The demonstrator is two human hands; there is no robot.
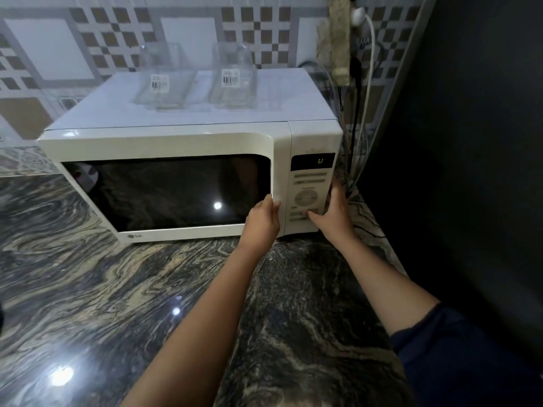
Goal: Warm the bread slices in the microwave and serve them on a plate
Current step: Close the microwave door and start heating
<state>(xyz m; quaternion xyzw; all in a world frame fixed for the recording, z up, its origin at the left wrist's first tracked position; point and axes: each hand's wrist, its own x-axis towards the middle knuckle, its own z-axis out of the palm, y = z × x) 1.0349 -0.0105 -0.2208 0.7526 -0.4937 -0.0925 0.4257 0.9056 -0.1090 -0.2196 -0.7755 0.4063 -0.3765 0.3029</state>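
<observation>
A white microwave (164,142) stands on the dark marbled countertop (88,289), its door closed and its window dark. A green digit glows on its display (313,161). My left hand (263,220) grips the right edge of the door, fingers curled around it. My right hand (335,212) rests against the right side of the control panel (307,201), thumb on the lower buttons and fingers wrapped around the corner. No bread slices or plate are in view; the microwave's inside cannot be seen.
Two clear glass containers (166,77) (233,76) with barcode labels sit on top of the microwave. Cables (357,118) hang beside it at the right. A dark wall (470,142) closes the right side. A tiled wall stands behind.
</observation>
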